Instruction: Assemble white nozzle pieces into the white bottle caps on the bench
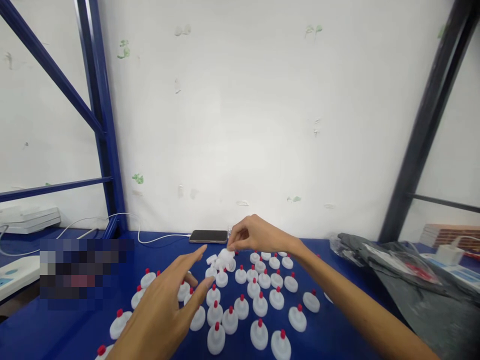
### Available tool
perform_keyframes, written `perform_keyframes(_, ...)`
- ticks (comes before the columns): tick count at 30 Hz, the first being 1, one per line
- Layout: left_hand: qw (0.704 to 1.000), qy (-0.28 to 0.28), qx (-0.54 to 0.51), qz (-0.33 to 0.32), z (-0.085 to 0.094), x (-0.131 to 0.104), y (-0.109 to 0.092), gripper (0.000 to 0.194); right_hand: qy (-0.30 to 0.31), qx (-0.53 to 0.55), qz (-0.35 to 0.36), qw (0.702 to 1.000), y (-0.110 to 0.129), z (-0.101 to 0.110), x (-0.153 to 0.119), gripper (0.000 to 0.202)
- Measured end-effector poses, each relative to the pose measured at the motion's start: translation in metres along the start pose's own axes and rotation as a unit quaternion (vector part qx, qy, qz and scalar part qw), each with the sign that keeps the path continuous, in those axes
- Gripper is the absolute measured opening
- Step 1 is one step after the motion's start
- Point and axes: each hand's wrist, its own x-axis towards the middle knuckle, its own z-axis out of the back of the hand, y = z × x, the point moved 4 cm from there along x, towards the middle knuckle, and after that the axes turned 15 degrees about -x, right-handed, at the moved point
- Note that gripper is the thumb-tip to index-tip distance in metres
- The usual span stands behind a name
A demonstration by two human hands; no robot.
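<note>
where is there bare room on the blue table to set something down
The blue table is bare left of the phone, beyond the left hand, and between right forearm and gray bag. Crowded between the forearms: red-tipped white pieces.

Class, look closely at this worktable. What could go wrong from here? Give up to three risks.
The left hand spreads low over the red-tipped pieces and might knock some.
The right hand has its fingertips at the heaped white parts, which could slide.
The phone, cable attached, lies close to that hand; a bump might shift it.
</note>
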Motion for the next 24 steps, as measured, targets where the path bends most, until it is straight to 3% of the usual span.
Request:
perform_keyframes(2,1.0,0.014,-0.004,0.007,-0.007,0.002,0.001,0.062,-0.005,0.09,0.066,0.994,0.028,0.007,-0.007,0.024)
perform_keyframes(4,1.0,0.026,-0.013,0.0,-0.009,0.003,-0.003,0.053,-0.02,0.161,0.106,0.981,0.047,0.011,-0.011,0.03)
perform_keyframes(7,1.0,0.015,-0.02,-0.015,-0.005,0.001,-0.013,0.041,-0.017,0.174,0.122,0.977,0.05,0.007,-0.008,0.035)
perform_keyframes(9,1.0,-0.009,-0.012,-0.006,0.002,0.0,-0.017,0.042,-0.027,0.097,0.089,0.991,0.032,-0.002,0.0,0.037)
perform_keyframes(12,0.999,-0.036,-0.004,0.013,0.01,-0.002,-0.018,0.048,-0.061,-0.041,-0.011,0.997,-0.014,-0.021,0.013,0.035)
perform_keyframes(15,0.999,-0.04,-0.004,0.021,0.011,-0.001,-0.016,0.05,-0.029,-0.097,-0.061,0.993,-0.057,-0.047,0.023,0.026)
perform_keyframes(17,0.999,-0.036,-0.005,0.021,0.009,0.0,-0.015,0.049,0.004,-0.121,-0.072,0.99,-0.077,-0.061,0.026,0.031)
perform_keyframes(20,1.0,-0.027,-0.004,0.013,0.005,0.0,-0.014,0.047,0.042,-0.145,-0.073,0.986,-0.091,-0.073,0.028,0.033)
perform_keyframes(24,1.0,-0.029,0.008,0.0,0.003,0.001,-0.009,0.046,0.075,-0.159,-0.058,0.983,-0.091,-0.078,0.029,0.035)
